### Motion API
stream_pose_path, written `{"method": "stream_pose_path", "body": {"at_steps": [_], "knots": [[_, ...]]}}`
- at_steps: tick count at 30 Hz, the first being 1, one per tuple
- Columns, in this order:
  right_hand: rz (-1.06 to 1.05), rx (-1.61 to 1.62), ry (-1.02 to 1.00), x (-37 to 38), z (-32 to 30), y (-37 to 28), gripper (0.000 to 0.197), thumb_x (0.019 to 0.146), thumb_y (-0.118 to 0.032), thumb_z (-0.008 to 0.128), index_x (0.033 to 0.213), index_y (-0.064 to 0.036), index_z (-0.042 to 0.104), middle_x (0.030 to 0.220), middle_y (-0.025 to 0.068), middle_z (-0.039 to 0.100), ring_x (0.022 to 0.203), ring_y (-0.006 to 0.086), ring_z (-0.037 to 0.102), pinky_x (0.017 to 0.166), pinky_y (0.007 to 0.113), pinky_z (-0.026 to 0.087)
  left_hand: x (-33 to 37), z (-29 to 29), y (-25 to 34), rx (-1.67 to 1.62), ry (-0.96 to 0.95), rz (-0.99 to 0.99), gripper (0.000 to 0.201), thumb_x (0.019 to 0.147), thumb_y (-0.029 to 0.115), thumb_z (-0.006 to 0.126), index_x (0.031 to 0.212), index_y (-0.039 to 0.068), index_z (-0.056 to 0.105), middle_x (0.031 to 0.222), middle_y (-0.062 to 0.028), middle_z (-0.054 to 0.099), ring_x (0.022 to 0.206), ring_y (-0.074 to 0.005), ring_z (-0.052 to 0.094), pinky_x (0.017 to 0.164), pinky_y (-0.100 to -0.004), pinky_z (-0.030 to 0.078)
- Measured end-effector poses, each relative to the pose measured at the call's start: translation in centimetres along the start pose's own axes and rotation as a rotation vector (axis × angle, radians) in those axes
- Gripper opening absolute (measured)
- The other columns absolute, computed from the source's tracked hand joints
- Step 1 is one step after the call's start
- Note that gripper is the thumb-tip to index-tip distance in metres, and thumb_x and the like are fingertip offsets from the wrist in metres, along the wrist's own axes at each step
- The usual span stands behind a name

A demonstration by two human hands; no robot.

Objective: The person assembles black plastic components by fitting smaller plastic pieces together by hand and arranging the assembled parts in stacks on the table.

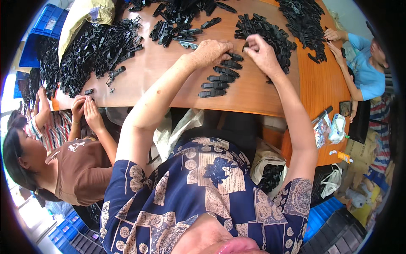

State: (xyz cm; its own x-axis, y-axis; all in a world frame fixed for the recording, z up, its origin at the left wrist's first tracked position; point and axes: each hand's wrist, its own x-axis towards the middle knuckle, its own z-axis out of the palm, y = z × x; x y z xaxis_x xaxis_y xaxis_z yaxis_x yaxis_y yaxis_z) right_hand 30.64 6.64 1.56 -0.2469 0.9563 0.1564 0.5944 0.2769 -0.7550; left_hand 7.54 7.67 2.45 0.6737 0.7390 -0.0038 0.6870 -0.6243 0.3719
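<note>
A slanting row of black plastic parts (223,78), elongated and clip-like, lies on the brown tabletop in front of me. My left hand (212,52) is over the far end of this row, fingers curled together; what they grip, if anything, is hidden. Just under its fingertips lies the farthest black part (235,56). To the right, my right hand (263,54) pinches a small dark piece (244,47) between thumb and fingers, apart from the left hand. Beyond the right hand spreads a pile of similar black parts (258,28).
More black parts heap at the left (99,53), far middle (179,21) and far right (302,27). A yellowish sack (80,21) and blue crate (48,21) stand far left. Co-workers sit left (84,169) and right (363,63). A phone (345,108) lies near the right edge.
</note>
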Motion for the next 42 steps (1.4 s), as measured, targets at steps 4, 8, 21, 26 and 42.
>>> {"method": "stream_pose_path", "body": {"at_steps": [4, 8, 21, 26, 42], "knots": [[-0.069, -0.319, -0.036, -2.2, -0.2, -0.1, 0.026, 0.085, -0.010, 0.072, 0.109, -0.0086, 0.061, 0.106, 0.0101, 0.068, 0.095, 0.0302, 0.066, 0.080, 0.042, 0.053, -0.1, 0.4, -1.4, -0.020, 0.061, -0.021, 0.029, 0.094, 0.024, 0.065, 0.120, 0.012, 0.064, 0.118, -0.0094, 0.059, 0.106, -0.0333, 0.065, 0.090, -0.0454, 0.053], [-0.248, -0.624, -0.054, -2.4, -1.2, -1.4, 0.020, 0.085, -0.010, 0.071, 0.104, -0.0075, 0.065, 0.102, 0.0081, 0.067, 0.100, 0.0308, 0.060, 0.085, 0.044, 0.050, -0.9, 1.4, -1.5, -0.088, 0.187, -0.076, 0.024, 0.092, 0.018, 0.067, 0.114, 0.010, 0.067, 0.117, -0.0097, 0.059, 0.107, -0.0340, 0.063, 0.091, -0.0460, 0.052], [-0.277, -0.509, -0.278, -0.6, -0.5, -3.6, 0.021, 0.093, -0.022, 0.067, 0.093, -0.0034, 0.056, 0.085, 0.0140, 0.062, 0.081, 0.0371, 0.064, 0.069, 0.045, 0.050, -1.5, 1.7, -1.7, -0.219, 0.288, 0.046, 0.019, 0.087, 0.009, 0.067, 0.106, 0.006, 0.067, 0.106, -0.0099, 0.064, 0.099, -0.0340, 0.065, 0.085, -0.0442, 0.053], [-0.221, -0.601, -0.353, -0.1, -0.5, -4.2, 0.023, 0.092, -0.022, 0.067, 0.088, -0.0040, 0.054, 0.082, 0.0160, 0.066, 0.081, 0.0382, 0.065, 0.068, 0.048, 0.051, -1.5, 2.2, -2.0, -0.265, 0.315, 0.096, 0.018, 0.087, 0.012, 0.068, 0.104, 0.004, 0.067, 0.103, -0.0102, 0.063, 0.097, -0.0343, 0.064, 0.082, -0.0439, 0.053], [-0.255, -0.419, -0.334, 0.9, 1.5, -3.5, 0.021, 0.090, -0.020, 0.069, 0.094, -0.0021, 0.059, 0.086, 0.0222, 0.065, 0.084, 0.0446, 0.062, 0.070, 0.051, 0.048, -1.8, 3.1, -3.1, -0.211, 0.339, 0.105, 0.020, 0.082, 0.010, 0.069, 0.101, 0.005, 0.069, 0.103, -0.0095, 0.065, 0.095, -0.0330, 0.068, 0.079, -0.0426, 0.056]]}}
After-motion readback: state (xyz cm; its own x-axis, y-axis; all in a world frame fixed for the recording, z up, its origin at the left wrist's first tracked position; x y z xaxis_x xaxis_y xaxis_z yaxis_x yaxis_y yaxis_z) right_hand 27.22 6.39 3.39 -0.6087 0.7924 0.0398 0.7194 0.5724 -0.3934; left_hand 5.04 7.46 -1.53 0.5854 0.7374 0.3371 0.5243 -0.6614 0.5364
